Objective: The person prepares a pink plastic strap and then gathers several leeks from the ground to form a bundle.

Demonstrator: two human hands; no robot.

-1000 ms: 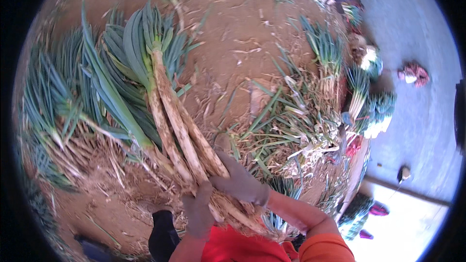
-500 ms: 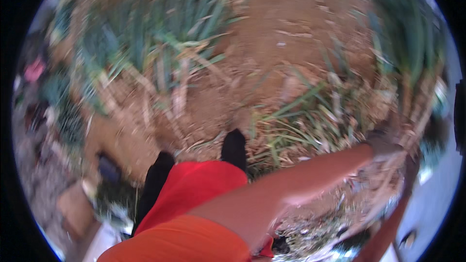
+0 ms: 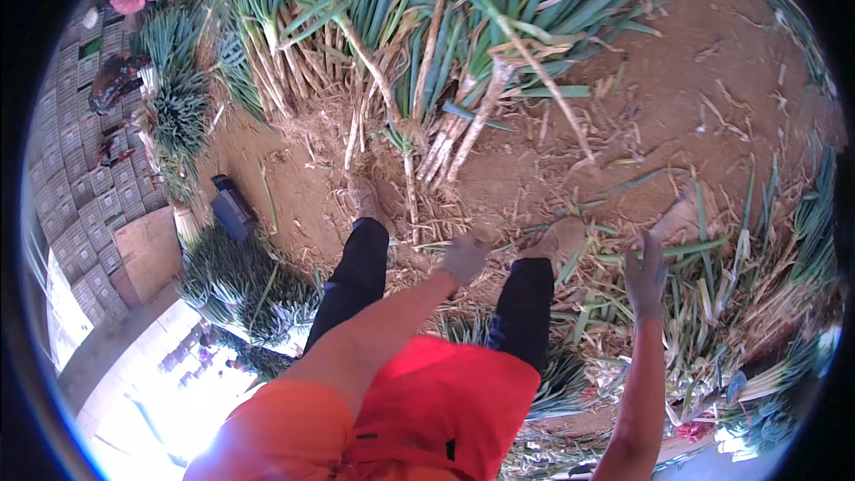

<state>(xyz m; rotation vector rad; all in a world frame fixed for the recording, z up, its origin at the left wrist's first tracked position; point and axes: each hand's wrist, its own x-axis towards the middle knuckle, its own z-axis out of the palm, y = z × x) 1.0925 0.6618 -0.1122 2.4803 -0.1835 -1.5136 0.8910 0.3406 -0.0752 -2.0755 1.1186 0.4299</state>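
Observation:
My left hand (image 3: 466,258), in a greyish glove, hovers over the littered ground between my shoes. Its fingers curl inward, and nothing sticks out of them. Farther right, my gloved right hand (image 3: 645,280) has its fingers apart and holds nothing. It is nearest to loose green onion leaves and stripped scraps (image 3: 695,249). Ahead of my feet lies a wide row of long green onions (image 3: 392,18). Their green tops point away and their pale, dry-skinned stalks (image 3: 468,129) point toward me. One single onion stalk (image 3: 548,89) lies slanted across the row's right side.
Beside my left leg are bundled green onions (image 3: 245,281) and a dark box-shaped object (image 3: 233,207). A tan board (image 3: 148,254) lies by the grey paving (image 3: 80,187) at far left. More green onions (image 3: 815,223) are at the right edge. Brown soil (image 3: 686,80) stretches ahead.
Both hands have left the green onion bunch at the right. My left hand has come back in front of my body, and the view has turned, with the onion row now ahead.

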